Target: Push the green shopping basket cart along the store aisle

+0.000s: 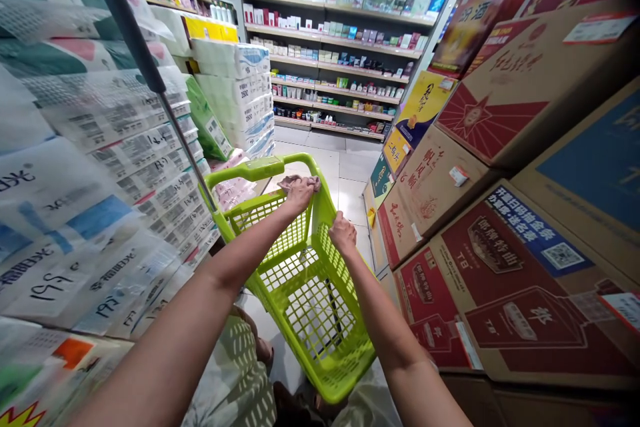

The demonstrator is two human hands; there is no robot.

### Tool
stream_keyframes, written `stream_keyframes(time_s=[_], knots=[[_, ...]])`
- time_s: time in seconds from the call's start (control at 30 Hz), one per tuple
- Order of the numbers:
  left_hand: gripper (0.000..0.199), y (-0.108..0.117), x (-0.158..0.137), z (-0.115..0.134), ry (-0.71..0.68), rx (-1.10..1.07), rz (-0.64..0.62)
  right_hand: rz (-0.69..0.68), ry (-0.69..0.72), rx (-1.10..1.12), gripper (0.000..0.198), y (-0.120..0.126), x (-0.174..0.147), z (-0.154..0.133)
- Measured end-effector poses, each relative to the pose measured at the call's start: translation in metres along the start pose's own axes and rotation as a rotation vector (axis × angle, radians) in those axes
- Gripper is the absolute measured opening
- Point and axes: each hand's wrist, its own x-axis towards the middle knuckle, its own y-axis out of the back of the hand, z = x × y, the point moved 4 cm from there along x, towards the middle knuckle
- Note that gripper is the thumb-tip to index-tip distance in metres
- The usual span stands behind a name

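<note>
A lime-green shopping basket [340, 383] with latticed sides stands tilted in front of me, and no goods show inside it. My left hand [300, 195] is closed around a crumpled pinkish-brown cloth [314, 182], pressing it on the basket's far right rim. Lower on that same side, my right hand [344, 233] is wrapped over the rim, fingers curled. A metal rod with a dark grey grip [127, 23] slants up and left from the basket's left corner. The palm sides of both hands are hidden.
Stacked tissue packs [155, 147] wall the left side. Piled cardboard cartons [500, 280] line the right. Ahead, a shelf unit [350, 13] holds rows of small boxes and bottles. Pale floor tiles [350, 167] run between. My legs are below, close to the basket.
</note>
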Motion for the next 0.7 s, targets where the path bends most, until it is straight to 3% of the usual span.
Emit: stream_keyframes(time_s=[0.13, 0.23, 0.33, 0.57, 0.7], knots=[[0.054, -0.005, -0.024, -0.015, -0.222, 0.050, 0.014, -0.027, -0.012, -0.006, 0.031, 0.001, 0.001, 0.002], [0.064, -0.001, -0.049, -0.043, -0.261, 0.033, 0.088, -0.041, -0.011, 0.000, 0.034, 0.000, 0.002, 0.002], [0.065, 0.003, -0.051, -0.057, -0.266, 0.012, 0.105, -0.047, -0.008, 0.021, 0.036, -0.001, 0.002, -0.001], [0.060, -0.001, 0.002, -0.036, -0.184, 0.020, 0.145, -0.016, -0.031, 0.021, 0.031, -0.001, 0.006, -0.003], [0.065, -0.026, -0.006, -0.027, -0.159, -0.037, 0.248, 0.009, -0.035, -0.012, 0.027, -0.003, 0.006, 0.003]])
